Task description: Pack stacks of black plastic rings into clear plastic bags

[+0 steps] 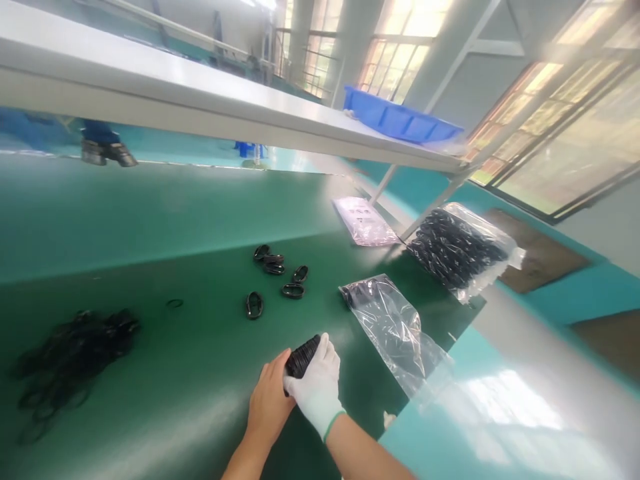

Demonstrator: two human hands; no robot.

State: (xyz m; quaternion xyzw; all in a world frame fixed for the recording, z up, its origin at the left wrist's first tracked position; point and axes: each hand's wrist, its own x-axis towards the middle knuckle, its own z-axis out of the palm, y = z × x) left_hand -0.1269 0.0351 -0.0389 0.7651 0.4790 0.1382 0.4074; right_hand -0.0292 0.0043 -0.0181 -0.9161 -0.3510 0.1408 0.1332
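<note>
Between my two hands is a stack of thin black rings (302, 358), pressed together side by side. My left hand (271, 393), bare, is closed on the stack's left end. My right hand (319, 387) wears a white glove and wraps the stack from the right. Just beyond lie several glossy black oval rings (254, 305), some loose and some bundled. One thin ring (175, 303) rests farther left. To the right of my hands is a clear plastic bag (395, 327) with dark items at its far end.
A blurred heap of black rings (75, 360) is at the left. A filled bag of black parts (453, 250) stands by the table's right edge, near a pinkish packet (365, 221). The white shelf (200, 100) overhead carries a blue tray (400, 117).
</note>
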